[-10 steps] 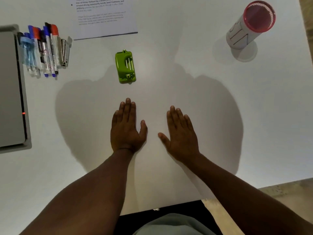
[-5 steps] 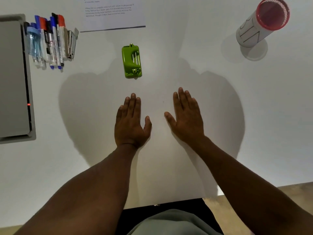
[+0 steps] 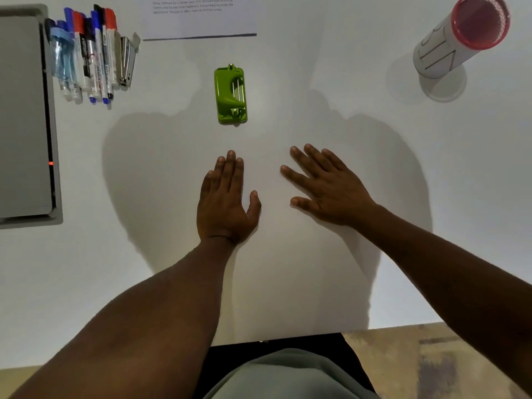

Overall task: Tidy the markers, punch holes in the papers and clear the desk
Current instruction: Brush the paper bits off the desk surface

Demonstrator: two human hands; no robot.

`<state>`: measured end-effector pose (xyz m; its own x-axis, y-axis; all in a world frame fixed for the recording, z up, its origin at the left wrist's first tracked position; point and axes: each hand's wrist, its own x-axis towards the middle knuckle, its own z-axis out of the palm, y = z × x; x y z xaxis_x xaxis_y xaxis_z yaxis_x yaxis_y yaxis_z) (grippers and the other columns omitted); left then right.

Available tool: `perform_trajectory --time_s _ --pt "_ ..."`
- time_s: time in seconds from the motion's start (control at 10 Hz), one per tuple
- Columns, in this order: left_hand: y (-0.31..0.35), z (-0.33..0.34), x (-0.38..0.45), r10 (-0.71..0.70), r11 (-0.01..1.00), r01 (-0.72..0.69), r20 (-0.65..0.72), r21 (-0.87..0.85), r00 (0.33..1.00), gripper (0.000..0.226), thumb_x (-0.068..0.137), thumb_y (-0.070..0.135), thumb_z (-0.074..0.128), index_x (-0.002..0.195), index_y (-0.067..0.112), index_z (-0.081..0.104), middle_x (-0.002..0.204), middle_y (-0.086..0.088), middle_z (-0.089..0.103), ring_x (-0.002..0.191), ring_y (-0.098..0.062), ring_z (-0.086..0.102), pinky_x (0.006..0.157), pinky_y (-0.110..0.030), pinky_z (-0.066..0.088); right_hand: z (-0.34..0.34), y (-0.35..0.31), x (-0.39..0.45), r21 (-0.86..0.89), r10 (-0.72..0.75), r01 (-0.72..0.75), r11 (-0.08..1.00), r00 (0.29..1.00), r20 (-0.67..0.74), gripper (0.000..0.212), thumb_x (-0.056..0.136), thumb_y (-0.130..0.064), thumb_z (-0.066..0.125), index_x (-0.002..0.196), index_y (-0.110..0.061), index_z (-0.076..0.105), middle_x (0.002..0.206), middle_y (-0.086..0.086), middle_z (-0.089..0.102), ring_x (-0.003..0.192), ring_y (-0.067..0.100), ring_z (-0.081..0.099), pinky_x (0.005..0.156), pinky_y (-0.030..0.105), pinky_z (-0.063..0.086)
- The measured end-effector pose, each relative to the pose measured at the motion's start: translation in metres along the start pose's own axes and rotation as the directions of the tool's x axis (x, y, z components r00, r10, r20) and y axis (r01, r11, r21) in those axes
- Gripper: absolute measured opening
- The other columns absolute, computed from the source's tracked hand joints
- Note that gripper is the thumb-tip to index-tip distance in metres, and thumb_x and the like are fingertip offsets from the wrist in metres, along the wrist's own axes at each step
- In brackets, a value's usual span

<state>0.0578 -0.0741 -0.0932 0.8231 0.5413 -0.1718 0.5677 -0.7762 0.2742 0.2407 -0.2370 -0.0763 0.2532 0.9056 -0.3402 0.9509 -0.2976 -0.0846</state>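
Note:
A green hole punch (image 3: 231, 96) lies on the white desk, a short way beyond my fingertips. Several markers (image 3: 92, 53) with blue, red and black caps lie side by side at the far left. A printed sheet of paper (image 3: 201, 17) lies at the far edge, partly out of view. A white pen holder with a red mesh rim (image 3: 457, 38) stands at the far right. My left hand (image 3: 226, 203) rests flat on the desk, palm down, holding nothing. My right hand (image 3: 328, 185) is beside it, fingers spread and angled toward the left, also holding nothing.
A metal stapler (image 3: 127, 60) lies just right of the markers. A grey closed laptop (image 3: 24, 116) with a small red light occupies the left edge. The desk's near edge (image 3: 288, 336) runs just in front of my body, with floor visible at the right.
My right hand has slid forward and turned so its fingers point left and spread wider. My left hand stays flat in place. The view has shifted slightly toward me.

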Motion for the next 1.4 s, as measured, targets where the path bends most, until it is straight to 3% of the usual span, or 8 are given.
perform_trajectory --time_s 0.1,0.2,0.4,0.6,0.7,1.0,1.4 --pt "0.000 0.000 0.000 0.007 1.000 -0.007 -0.014 -0.004 1.000 0.071 0.093 0.043 0.033 0.154 0.011 0.017 0.162 -0.006 0.012 0.150 -0.019 0.007 0.122 -0.036 0.010 0.007 -0.013 -0.012 0.175 0.251 -0.239 0.955 0.967 -0.049 0.072 0.097 -0.061 0.022 0.154 -0.021 0.003 0.162 0.003 0.000 0.149 0.017 -0.003 0.121 0.036 0.006" --pt "0.000 0.000 0.000 0.004 1.000 -0.004 -0.015 0.000 1.000 0.071 0.093 0.043 0.033 0.154 0.011 0.017 0.162 -0.006 0.012 0.150 -0.019 0.007 0.122 -0.036 0.010 0.016 -0.042 -0.023 0.214 0.343 -0.326 0.921 0.938 -0.044 0.074 0.097 -0.058 0.024 0.154 -0.014 0.004 0.162 0.006 0.000 0.149 0.018 -0.005 0.121 0.035 0.002" --pt "0.000 0.000 0.001 0.008 1.000 -0.008 0.002 0.020 1.000 0.071 0.093 0.046 0.029 0.155 0.013 0.013 0.163 -0.005 0.008 0.151 -0.018 0.003 0.122 -0.036 0.008 0.022 -0.086 -0.018 0.222 0.403 -0.387 0.895 0.914 -0.032 0.076 0.096 -0.060 0.020 0.154 -0.015 0.000 0.162 0.006 -0.007 0.149 0.023 -0.009 0.121 0.041 0.004" --pt "-0.001 0.002 0.001 0.003 1.000 -0.003 0.012 0.020 1.000 0.072 0.093 0.046 0.031 0.155 0.013 0.012 0.163 -0.005 0.008 0.151 -0.018 0.003 0.122 -0.037 0.009 0.015 -0.078 0.000 0.312 0.395 -0.360 0.879 0.917 -0.054 0.074 0.097 -0.057 0.023 0.154 -0.015 0.002 0.162 0.004 -0.003 0.149 0.019 -0.006 0.121 0.036 0.003" --pt "0.000 0.001 0.001 -0.002 1.000 0.002 0.009 0.011 1.000 0.072 0.093 0.046 0.030 0.155 0.014 0.013 0.163 -0.004 0.008 0.151 -0.018 0.003 0.122 -0.038 0.010 0.015 -0.059 -0.004 0.372 0.376 -0.325 0.870 0.924 -0.072 0.070 0.098 -0.052 0.025 0.154 -0.013 0.009 0.162 0.005 0.006 0.149 0.017 0.002 0.121 0.036 0.012" --pt "0.000 0.001 0.001 -0.006 1.000 0.005 0.016 0.008 1.000 0.071 0.093 0.047 0.027 0.154 0.014 0.012 0.163 -0.004 0.008 0.151 -0.019 0.004 0.122 -0.038 0.009 0.014 -0.058 -0.006 0.173 0.270 -0.253 0.952 0.959 -0.084 0.058 0.100 -0.050 0.020 0.153 -0.028 0.011 0.162 0.008 0.002 0.149 0.027 -0.001 0.120 0.041 0.008" --pt "-0.001 0.003 0.000 -0.001 1.000 0.001 0.005 0.025 1.000 0.072 0.093 0.047 0.029 0.155 0.014 0.012 0.163 -0.004 0.007 0.151 -0.018 0.002 0.122 -0.036 0.007 0.012 -0.069 -0.002 0.130 0.260 -0.243 0.961 0.956 -0.134 0.055 0.102 -0.042 0.029 0.150 -0.016 0.027 0.158 0.014 0.020 0.147 0.030 0.017 0.116 0.048 0.024"
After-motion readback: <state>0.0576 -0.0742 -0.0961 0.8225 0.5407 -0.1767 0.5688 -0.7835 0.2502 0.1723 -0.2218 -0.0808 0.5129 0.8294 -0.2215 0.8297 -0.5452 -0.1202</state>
